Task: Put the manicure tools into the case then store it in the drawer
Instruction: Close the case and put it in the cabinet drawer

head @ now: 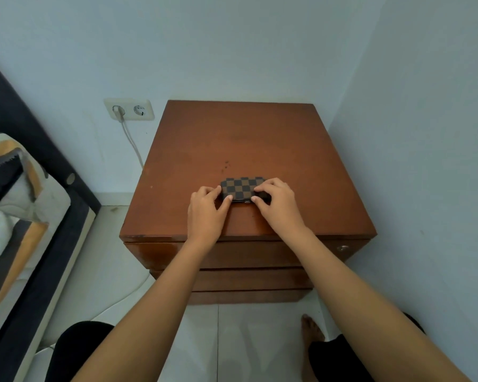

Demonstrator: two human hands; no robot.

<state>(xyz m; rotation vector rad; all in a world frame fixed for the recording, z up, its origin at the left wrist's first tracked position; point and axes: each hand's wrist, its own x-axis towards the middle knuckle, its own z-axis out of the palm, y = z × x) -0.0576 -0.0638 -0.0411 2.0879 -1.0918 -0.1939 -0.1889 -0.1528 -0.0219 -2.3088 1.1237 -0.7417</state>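
Note:
A small brown-and-black checkered case (242, 187) lies closed on top of the wooden nightstand (232, 139), near its front edge. My left hand (206, 209) grips the case's left end, thumb at the front edge. My right hand (276, 201) grips its right end, fingers over the top and thumb at the front edge. No manicure tools show outside the case. Below the top, the nightstand's drawers (249, 255) are closed; the top one has a small keyhole (342, 248) at the right.
The nightstand stands in a corner between two pale walls. A wall socket (129, 109) with a white cable plugged in sits to the left. A bed (17, 216) with striped bedding fills the left edge. My knees and a bare foot (311, 330) rest on the tiled floor.

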